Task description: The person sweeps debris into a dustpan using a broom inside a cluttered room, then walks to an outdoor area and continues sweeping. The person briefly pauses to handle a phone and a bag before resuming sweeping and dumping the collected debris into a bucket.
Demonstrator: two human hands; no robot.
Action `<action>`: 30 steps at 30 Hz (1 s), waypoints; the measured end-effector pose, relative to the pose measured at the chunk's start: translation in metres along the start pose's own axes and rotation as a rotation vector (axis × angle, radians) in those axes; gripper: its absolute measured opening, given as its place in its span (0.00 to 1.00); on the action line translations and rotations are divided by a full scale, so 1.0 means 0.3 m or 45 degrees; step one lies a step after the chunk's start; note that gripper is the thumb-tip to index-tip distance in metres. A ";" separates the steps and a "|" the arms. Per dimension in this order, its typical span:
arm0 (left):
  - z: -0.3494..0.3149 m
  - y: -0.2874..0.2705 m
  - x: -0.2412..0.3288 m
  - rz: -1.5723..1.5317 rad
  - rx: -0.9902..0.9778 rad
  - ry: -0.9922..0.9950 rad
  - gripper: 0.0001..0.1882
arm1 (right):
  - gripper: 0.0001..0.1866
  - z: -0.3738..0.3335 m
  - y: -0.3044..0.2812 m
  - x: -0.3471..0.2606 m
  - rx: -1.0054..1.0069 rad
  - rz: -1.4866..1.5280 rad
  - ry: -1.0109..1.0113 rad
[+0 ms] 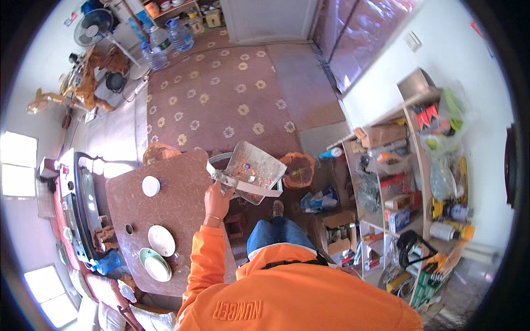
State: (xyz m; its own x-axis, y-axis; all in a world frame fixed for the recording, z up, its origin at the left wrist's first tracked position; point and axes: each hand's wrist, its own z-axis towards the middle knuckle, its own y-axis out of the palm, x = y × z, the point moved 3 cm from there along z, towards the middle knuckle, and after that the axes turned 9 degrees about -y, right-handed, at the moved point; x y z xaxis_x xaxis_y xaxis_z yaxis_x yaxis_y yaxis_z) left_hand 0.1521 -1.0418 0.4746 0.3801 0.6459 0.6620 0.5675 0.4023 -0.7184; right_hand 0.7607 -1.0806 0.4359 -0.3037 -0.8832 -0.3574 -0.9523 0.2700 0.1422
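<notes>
My left hand point(217, 201) reaches forward from an orange sleeve beside the table edge, its fingers closed round a pale band-like handle point(251, 186). The band runs across a grey, square-sided dustpan point(258, 164), tilted over the floor. Crumbs, reddish dirt and a few small scraps lie in the pan. Partly behind it shows a curved pale rim point(221, 158); what it belongs to is hidden. My right hand is out of sight.
Left of me stands a brown table point(187, 190) with a white bowl point(150, 186), a small dark cup point(130, 228) and plates point(161, 240). A wooden stump stool point(299, 170) is beyond the pan. Cluttered shelves point(381, 223) and an open cardboard box point(339, 223) stand right.
</notes>
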 end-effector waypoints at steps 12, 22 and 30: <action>0.631 -0.128 0.128 0.011 0.171 0.028 0.17 | 0.18 0.296 0.699 -0.453 -0.199 -0.187 0.006; 1.101 -0.220 0.177 0.035 0.192 -0.037 0.17 | 0.18 0.455 1.272 -0.656 -0.342 -0.270 0.109; 1.420 -0.222 0.197 0.130 0.206 -0.219 0.18 | 0.19 0.626 1.641 -0.953 -0.495 -0.251 0.052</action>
State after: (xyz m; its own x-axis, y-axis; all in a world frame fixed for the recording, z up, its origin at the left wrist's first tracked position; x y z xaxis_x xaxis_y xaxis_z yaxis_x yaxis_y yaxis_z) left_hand -0.1744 -0.7540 0.4705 0.2916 0.7837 0.5484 0.4032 0.4192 -0.8134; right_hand 0.3732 -0.6233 0.4347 -0.1085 -0.9200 -0.3766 -0.9078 -0.0627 0.4146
